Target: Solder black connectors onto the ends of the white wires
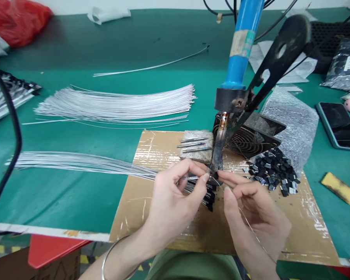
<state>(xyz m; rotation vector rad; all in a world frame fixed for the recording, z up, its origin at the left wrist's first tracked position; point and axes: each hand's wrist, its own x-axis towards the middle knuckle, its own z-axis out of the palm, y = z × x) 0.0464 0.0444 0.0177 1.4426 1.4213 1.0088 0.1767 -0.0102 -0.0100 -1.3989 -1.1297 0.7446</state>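
Observation:
Under the tip of a blue soldering iron (218, 149), my left hand (177, 194) pinches the end of a thin grey wire (191, 178). My right hand (255, 216) holds a fine solder wire (252, 230) between thumb and fingers, its end at the iron's tip. The small part at the tip is mostly hidden by my fingertips. Beneath my left hand lies a bundle of wires (84, 162) with black ends (209, 199). Small black pieces (275, 171) are heaped right of the iron.
A cardboard sheet (134, 206) lies under the work. Behind are a larger wire bundle (119, 103), a grey pad (196, 155) with metal rods, and a black fan (247, 140). A phone (341, 126) and yellow sponge (339, 188) lie right. A black cable (13, 116) crosses the left.

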